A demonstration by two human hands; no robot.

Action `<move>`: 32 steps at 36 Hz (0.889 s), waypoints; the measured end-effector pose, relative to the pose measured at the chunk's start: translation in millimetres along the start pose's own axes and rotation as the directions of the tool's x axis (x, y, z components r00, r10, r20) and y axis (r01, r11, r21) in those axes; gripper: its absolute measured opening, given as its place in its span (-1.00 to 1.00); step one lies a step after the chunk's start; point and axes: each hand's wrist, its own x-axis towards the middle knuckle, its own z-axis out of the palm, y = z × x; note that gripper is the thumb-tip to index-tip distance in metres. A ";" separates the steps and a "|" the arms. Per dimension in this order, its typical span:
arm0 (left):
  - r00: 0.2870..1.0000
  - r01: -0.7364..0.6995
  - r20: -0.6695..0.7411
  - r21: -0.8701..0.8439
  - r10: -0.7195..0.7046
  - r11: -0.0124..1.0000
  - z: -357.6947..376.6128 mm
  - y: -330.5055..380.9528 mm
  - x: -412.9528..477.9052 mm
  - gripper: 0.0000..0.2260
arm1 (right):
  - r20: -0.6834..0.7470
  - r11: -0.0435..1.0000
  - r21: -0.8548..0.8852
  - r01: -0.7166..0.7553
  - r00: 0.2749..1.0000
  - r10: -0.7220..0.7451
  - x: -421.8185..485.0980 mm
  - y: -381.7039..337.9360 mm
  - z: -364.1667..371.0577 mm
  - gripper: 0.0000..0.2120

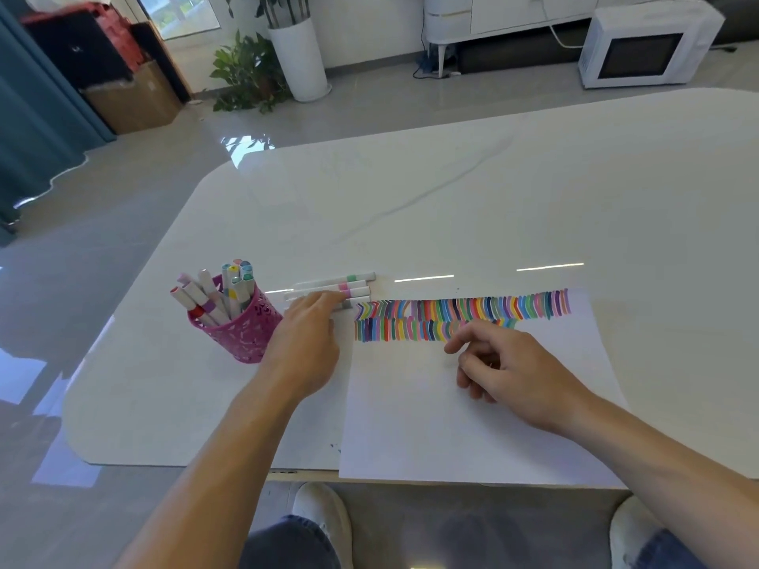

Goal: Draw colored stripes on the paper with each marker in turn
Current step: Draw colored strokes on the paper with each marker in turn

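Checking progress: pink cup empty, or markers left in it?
Not empty. Several markers stick out of the upright pink cup; a few loose markers lie on the table by the left hand.

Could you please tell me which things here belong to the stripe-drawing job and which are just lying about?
Job: paper, loose markers, marker cup.
Lying about: microwave, plant, cardboard box.

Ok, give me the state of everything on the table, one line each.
Left hand: fingers laid on the loose markers.
Right hand: loosely curled over the paper, holding nothing.
Loose markers: lying side by side beside the paper.
Paper: flat, top stripe row drawn across, second row partway.
Pink cup: upright, holding markers.
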 end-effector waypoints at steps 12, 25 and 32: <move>0.999 0.004 -0.051 0.177 0.005 0.984 14.2 -7.6 6.3 -0.83 | 0.011 1.000 0.002 0.006 1.000 -0.006 -2.0 1.9 -0.6 -0.84; 0.984 -0.019 -0.172 0.081 0.032 0.997 10.0 -1.7 7.9 -0.89 | 0.011 1.000 0.000 0.011 1.000 -0.011 -2.7 2.5 -2.3 -0.83; 0.973 -0.087 -0.224 -0.147 0.052 0.985 2.5 15.6 6.8 -0.92 | 0.011 1.000 -0.001 0.005 1.000 -0.005 -2.9 2.1 -1.2 -0.82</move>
